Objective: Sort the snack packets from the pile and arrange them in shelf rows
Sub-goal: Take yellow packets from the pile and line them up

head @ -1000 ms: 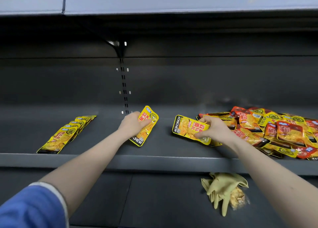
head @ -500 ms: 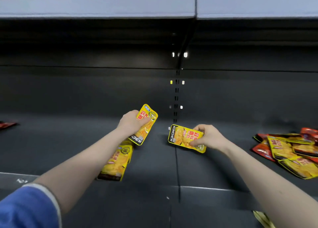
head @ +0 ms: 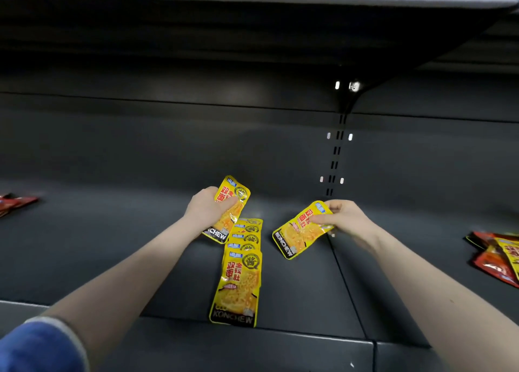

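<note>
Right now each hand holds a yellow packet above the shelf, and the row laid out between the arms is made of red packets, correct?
Not quite. The head view shows the row of packets between the arms is yellow, not red. The left hand and right hand do each hold a yellow packet.

- The left arm was bare from the upper arm down to the left hand (head: 206,207), with no watch, band or glove on it.
- A short blue fabric sleeve (head: 39,346) with a pale grey-white hem covered the upper left arm.
- The right arm was bare as far as it showed, and the right hand (head: 344,220) wore no ring or glove.
</note>
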Action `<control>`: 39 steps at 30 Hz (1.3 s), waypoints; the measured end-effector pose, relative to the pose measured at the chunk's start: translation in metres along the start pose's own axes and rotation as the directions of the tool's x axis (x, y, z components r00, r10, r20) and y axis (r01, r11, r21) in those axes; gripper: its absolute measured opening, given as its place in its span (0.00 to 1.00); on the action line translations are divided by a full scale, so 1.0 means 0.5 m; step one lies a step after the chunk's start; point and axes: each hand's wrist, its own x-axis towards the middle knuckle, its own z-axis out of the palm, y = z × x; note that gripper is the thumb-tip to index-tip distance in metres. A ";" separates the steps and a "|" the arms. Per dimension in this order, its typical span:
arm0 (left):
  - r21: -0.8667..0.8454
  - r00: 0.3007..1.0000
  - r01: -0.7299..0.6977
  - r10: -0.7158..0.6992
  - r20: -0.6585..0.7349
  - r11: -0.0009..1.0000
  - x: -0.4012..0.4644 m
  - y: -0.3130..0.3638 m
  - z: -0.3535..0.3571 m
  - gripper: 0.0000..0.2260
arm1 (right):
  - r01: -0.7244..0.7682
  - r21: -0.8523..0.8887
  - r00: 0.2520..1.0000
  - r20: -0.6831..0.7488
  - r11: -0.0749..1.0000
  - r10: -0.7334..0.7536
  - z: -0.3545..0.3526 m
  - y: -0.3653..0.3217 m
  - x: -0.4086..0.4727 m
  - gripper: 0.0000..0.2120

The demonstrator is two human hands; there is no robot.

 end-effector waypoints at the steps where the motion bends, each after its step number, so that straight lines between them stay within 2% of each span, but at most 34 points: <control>1: -0.002 1.000 0.004 -0.004 0.000 1.000 0.004 -0.006 -0.002 0.12 | -0.007 -0.021 1.000 -0.008 1.000 0.007 0.008 -0.002 0.008 0.11; 5: -0.012 0.999 0.036 -0.036 -0.002 0.999 0.016 -0.033 -0.006 0.13 | -0.028 -0.061 0.998 0.057 0.998 0.032 0.038 -0.007 0.037 0.04; 8: -0.020 0.998 0.062 -0.062 0.003 0.998 0.021 -0.055 -0.004 0.13 | -0.049 -0.093 0.991 0.123 0.994 0.061 0.055 -0.007 0.056 0.03; 12: -0.037 0.995 0.100 -0.100 -0.011 0.994 0.031 -0.081 -0.010 0.14 | -0.105 -0.090 0.981 0.154 0.990 0.118 0.075 0.004 0.081 0.11; 20: -0.058 0.991 0.130 -0.131 -0.013 0.990 0.036 -0.115 -0.004 0.14 | -0.111 -0.123 0.988 0.097 0.986 0.123 0.120 0.029 0.111 0.13; 25: -0.110 0.984 0.178 -0.179 0.002 0.978 0.040 -0.114 0.007 0.12 | -0.034 -0.182 0.999 0.025 0.983 0.039 0.134 0.052 0.118 0.13; 29: -0.252 0.977 0.215 -0.209 0.050 0.944 0.046 -0.096 0.006 0.09 | 0.053 -0.311 0.996 -0.055 0.949 -0.074 0.148 0.064 0.123 0.12; 34: -0.379 0.969 0.243 -0.204 0.142 0.893 0.039 -0.054 -0.001 0.07 | 0.091 -0.367 0.985 -0.106 0.926 -0.139 0.148 0.066 0.111 0.12; 39: -0.324 0.978 0.187 -0.143 0.153 0.927 0.012 0.005 0.013 0.03 | 0.094 -0.350 0.980 -0.134 0.932 -0.149 0.095 0.074 0.084 0.05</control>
